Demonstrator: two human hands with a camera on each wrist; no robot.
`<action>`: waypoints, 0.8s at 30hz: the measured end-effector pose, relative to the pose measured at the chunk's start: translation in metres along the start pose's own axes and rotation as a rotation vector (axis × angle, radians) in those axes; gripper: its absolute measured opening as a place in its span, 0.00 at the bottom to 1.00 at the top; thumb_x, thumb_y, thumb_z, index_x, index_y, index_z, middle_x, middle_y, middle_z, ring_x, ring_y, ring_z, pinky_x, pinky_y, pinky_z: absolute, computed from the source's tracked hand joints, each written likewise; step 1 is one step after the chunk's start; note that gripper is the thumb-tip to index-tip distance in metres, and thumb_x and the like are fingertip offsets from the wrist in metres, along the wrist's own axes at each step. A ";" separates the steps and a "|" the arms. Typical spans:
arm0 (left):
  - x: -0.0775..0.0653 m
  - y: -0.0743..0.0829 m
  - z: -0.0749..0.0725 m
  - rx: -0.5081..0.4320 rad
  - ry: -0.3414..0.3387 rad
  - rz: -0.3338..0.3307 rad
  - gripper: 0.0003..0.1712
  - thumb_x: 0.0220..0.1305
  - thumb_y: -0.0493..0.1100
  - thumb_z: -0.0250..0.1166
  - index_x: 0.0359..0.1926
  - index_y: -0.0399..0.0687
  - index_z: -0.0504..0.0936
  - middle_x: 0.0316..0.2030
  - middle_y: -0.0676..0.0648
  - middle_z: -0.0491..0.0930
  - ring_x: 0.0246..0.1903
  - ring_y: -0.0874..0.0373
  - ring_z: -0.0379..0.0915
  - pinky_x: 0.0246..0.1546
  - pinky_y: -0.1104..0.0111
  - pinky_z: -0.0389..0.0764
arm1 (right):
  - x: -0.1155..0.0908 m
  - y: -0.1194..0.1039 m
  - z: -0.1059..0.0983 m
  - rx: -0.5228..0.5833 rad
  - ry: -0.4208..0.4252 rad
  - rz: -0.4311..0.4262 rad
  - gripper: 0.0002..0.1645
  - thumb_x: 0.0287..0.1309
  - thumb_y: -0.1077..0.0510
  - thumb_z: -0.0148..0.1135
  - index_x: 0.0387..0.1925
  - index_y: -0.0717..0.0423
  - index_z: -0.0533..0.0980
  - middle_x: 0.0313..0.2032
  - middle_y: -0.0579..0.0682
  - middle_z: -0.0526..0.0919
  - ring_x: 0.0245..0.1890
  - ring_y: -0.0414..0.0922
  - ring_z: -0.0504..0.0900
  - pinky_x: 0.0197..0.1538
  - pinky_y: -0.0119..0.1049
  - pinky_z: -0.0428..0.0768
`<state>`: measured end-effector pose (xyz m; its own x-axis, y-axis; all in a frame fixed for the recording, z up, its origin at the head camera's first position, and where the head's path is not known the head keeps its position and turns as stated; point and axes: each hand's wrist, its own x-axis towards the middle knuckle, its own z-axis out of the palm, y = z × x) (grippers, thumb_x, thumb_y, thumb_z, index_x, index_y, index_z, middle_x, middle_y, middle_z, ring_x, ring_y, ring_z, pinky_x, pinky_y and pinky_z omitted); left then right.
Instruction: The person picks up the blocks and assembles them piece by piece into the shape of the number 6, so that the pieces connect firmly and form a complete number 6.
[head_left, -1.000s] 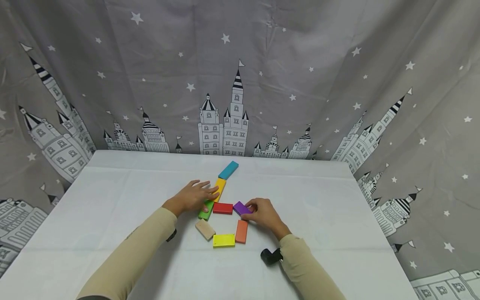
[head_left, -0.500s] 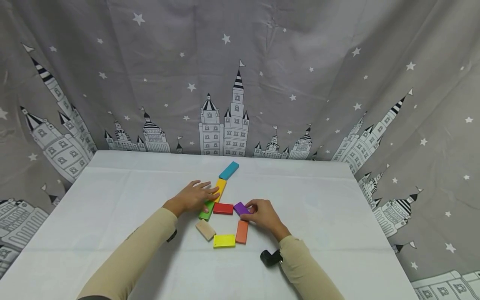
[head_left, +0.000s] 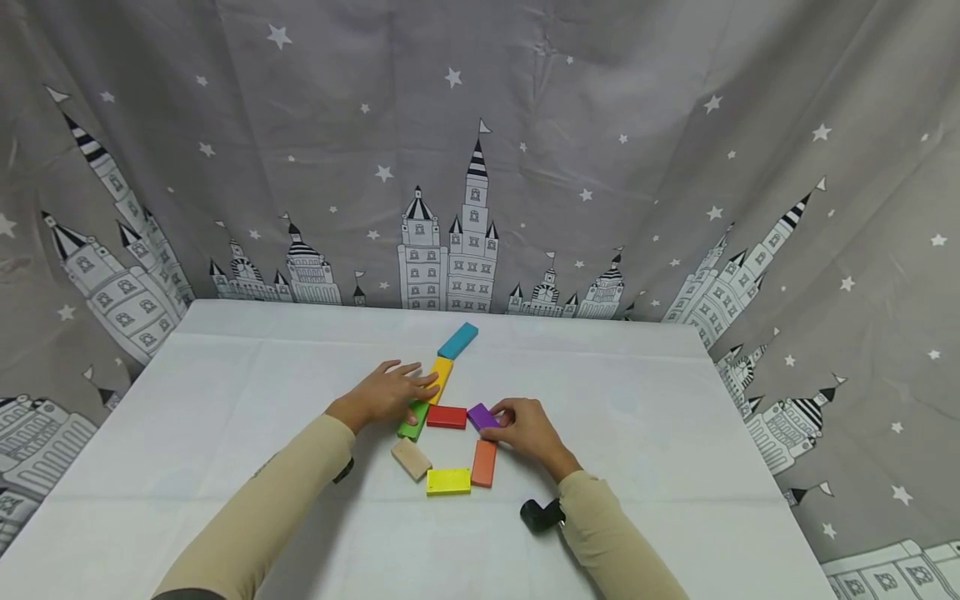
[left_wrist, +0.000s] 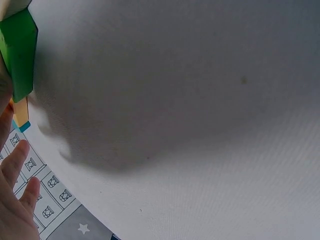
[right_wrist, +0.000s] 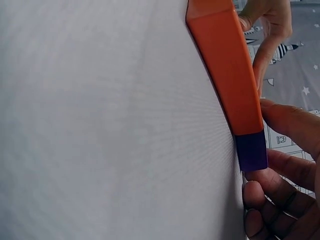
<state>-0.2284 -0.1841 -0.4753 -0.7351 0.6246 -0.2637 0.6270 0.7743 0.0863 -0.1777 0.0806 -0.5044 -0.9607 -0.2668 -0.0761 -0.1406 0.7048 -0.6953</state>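
Observation:
Flat coloured wooden blocks lie in a loop with a tail. My left hand [head_left: 386, 396] rests its fingers, fairly straight and spread, on the amber block [head_left: 442, 373], its thumb by the green block [head_left: 412, 422]. Thumb and fingers of my right hand [head_left: 531, 429] pinch the purple block [head_left: 482, 417] at its right end. A red block [head_left: 446, 417] lies between the green and purple ones. Just below the purple block is an orange block [head_left: 483, 463]; in the right wrist view the purple end shows beyond the orange block [right_wrist: 227, 70].
A bright yellow block [head_left: 448, 482] and a plain wood block [head_left: 411, 459] make up the near side of the loop. The blue block [head_left: 457, 340] ends the tail at the back. All lie on a white-covered table [head_left: 637, 400] before a grey castle-print curtain [head_left: 585, 108].
Over the last second the right hand has turned and shifted the purple block very slightly at the corner between the red and orange blocks. The left hand stays in place.

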 end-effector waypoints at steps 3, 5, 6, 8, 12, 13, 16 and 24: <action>0.000 0.001 -0.001 -0.002 -0.006 0.006 0.38 0.58 0.55 0.66 0.69 0.55 0.67 0.70 0.49 0.62 0.71 0.42 0.49 0.68 0.42 0.50 | 0.000 0.000 0.000 0.010 0.001 0.008 0.25 0.49 0.49 0.74 0.46 0.59 0.81 0.24 0.45 0.76 0.28 0.41 0.72 0.29 0.29 0.71; 0.000 0.002 -0.002 0.003 -0.010 0.011 0.37 0.59 0.54 0.66 0.69 0.55 0.68 0.70 0.48 0.62 0.71 0.42 0.49 0.68 0.43 0.50 | 0.000 0.002 0.000 0.026 -0.001 0.018 0.25 0.50 0.48 0.74 0.47 0.59 0.81 0.24 0.44 0.75 0.27 0.41 0.72 0.28 0.29 0.70; -0.001 0.003 -0.003 0.009 -0.012 0.012 0.37 0.59 0.54 0.66 0.68 0.55 0.68 0.70 0.49 0.62 0.71 0.42 0.49 0.69 0.43 0.50 | -0.001 0.003 0.000 0.037 0.001 0.022 0.25 0.51 0.48 0.73 0.47 0.58 0.80 0.24 0.44 0.75 0.27 0.41 0.72 0.28 0.28 0.70; -0.002 0.005 -0.004 0.020 -0.018 0.011 0.37 0.59 0.54 0.66 0.68 0.55 0.68 0.70 0.49 0.63 0.71 0.42 0.49 0.69 0.43 0.50 | -0.002 0.004 0.000 0.053 0.009 0.018 0.26 0.52 0.47 0.72 0.48 0.59 0.80 0.25 0.44 0.75 0.27 0.41 0.72 0.29 0.29 0.71; -0.002 0.007 -0.003 0.017 -0.027 -0.009 0.36 0.58 0.53 0.68 0.68 0.57 0.69 0.69 0.49 0.64 0.72 0.43 0.48 0.70 0.45 0.48 | -0.005 0.009 -0.003 0.078 0.038 0.001 0.25 0.53 0.47 0.71 0.47 0.58 0.79 0.26 0.44 0.75 0.28 0.41 0.72 0.30 0.29 0.72; -0.002 0.008 -0.004 0.014 -0.029 -0.016 0.36 0.58 0.53 0.68 0.68 0.57 0.69 0.69 0.49 0.64 0.72 0.43 0.48 0.70 0.45 0.48 | -0.005 0.011 -0.005 0.079 0.047 -0.009 0.24 0.53 0.48 0.71 0.47 0.59 0.80 0.26 0.44 0.76 0.28 0.41 0.72 0.31 0.30 0.73; -0.001 0.008 -0.004 0.002 -0.026 -0.029 0.36 0.57 0.52 0.69 0.67 0.57 0.70 0.69 0.49 0.64 0.72 0.43 0.48 0.70 0.46 0.48 | -0.006 0.018 -0.011 0.081 0.074 -0.026 0.23 0.53 0.49 0.71 0.46 0.58 0.80 0.27 0.44 0.76 0.28 0.40 0.73 0.32 0.31 0.73; -0.013 0.008 -0.012 -0.156 0.022 -0.068 0.35 0.57 0.52 0.70 0.65 0.54 0.73 0.70 0.46 0.62 0.71 0.42 0.50 0.69 0.44 0.51 | -0.015 0.042 -0.031 0.060 0.135 -0.032 0.19 0.52 0.52 0.72 0.43 0.59 0.81 0.27 0.43 0.77 0.28 0.39 0.74 0.33 0.32 0.74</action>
<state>-0.2171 -0.1849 -0.4595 -0.7810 0.5708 -0.2534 0.5290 0.8203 0.2172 -0.1766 0.1349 -0.5103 -0.9800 -0.1949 0.0404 -0.1608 0.6555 -0.7379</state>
